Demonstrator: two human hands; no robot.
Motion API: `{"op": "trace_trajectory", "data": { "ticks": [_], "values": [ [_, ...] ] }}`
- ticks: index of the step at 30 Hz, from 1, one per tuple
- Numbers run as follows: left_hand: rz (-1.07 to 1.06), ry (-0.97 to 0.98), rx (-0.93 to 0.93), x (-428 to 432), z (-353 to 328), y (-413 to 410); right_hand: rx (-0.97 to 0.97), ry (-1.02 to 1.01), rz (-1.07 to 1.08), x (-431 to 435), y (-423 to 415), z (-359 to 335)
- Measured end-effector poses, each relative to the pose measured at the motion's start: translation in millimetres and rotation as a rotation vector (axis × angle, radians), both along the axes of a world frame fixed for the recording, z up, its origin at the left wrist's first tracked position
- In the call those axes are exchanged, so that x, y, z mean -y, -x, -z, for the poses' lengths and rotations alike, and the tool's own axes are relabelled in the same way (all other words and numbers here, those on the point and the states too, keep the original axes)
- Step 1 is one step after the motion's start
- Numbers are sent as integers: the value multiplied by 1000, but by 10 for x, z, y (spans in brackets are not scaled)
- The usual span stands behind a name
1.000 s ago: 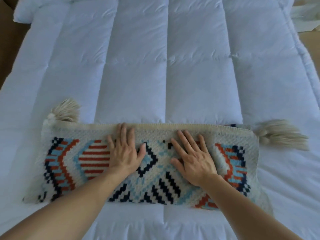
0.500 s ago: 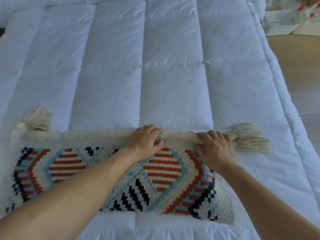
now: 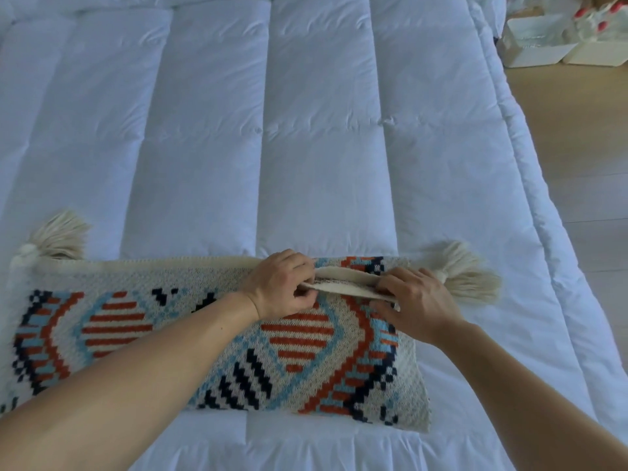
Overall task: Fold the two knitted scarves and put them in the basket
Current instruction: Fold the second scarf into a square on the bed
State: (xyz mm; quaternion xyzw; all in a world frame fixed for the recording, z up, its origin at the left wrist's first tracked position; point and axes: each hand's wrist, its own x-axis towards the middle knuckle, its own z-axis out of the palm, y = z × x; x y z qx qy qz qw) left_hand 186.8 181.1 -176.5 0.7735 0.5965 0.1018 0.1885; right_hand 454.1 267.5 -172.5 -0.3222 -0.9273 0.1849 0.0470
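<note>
The knitted scarf [image 3: 299, 338] lies near you on the bed [image 3: 319, 147], with its far edge pinched.
Your left hand [image 3: 278, 285] and right hand [image 3: 413, 300] both grip the cream edge with curled fingers. If you pull unevenly, the layers can slide on the soft bed and fold crooked. A wooden floor [image 3: 571, 164] lies at the right.

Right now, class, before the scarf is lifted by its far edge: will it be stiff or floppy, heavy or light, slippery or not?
Probably floppy: the scarf curls at its edge where the left hand and right hand pinch it. Likely light, since a pinch alone raises it. Its chunky knit should grip the soft quilt rather than slide.
</note>
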Motion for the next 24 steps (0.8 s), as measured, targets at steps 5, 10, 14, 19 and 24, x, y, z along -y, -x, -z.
{"op": "trace_trajectory", "data": {
  "ticks": [5, 10, 14, 19, 24],
  "values": [
    [-97, 197, -5, -156, -88, -5, 82, 111, 86, -186, -47, -12],
    [-109, 325, -40, -223, -91, -21, 281, 263, 75, -311, -7, -123],
    [-109, 361, -70, -228, -118, 2, 415, 305, 37, -407, -63, -172],
    [-177, 355, -3, -180, -110, 37, 356, 577, 188, -611, -132, -358],
    [-239, 275, 43, -145, -100, 32, 79, 766, 411, -714, -34, -488]
  ]
}}
